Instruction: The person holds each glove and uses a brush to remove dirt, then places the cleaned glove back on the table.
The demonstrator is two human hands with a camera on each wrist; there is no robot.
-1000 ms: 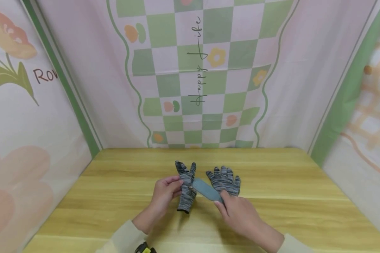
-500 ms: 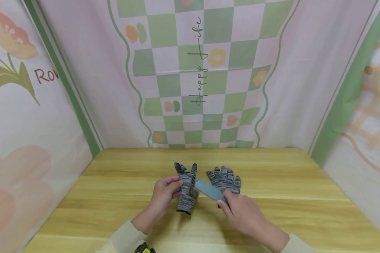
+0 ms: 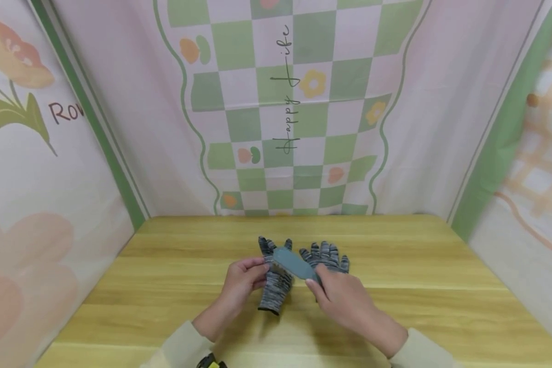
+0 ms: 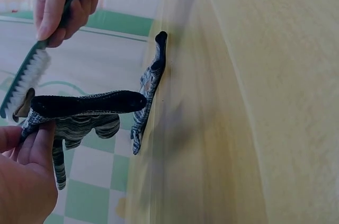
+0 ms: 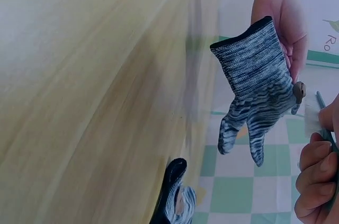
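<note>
My left hand (image 3: 243, 281) pinches the side of a grey striped knit glove (image 3: 277, 292), held up off the table with its black-edged cuff toward me. My right hand (image 3: 347, 301) grips a scrubbing brush (image 3: 295, 262) by its teal handle. Its white bristles (image 4: 30, 73) face the glove's palm side, right at a brownish patch (image 5: 300, 91) on the knit. From the head view the brush back covers part of this glove. A second matching glove (image 3: 325, 254) lies on the table to the right, partly hidden behind my right hand.
The wooden table (image 3: 188, 255) spreads around both hands. Behind it hangs a green and white checked curtain (image 3: 285, 168), with printed fabric (image 3: 41, 179) on the left side as well. A black and yellow wristband (image 3: 210, 361) shows at the bottom edge.
The brush has moved left and up from the glove's right edge to over its palm. The held glove has swung slightly right, while the left hand stays nearly in place.
</note>
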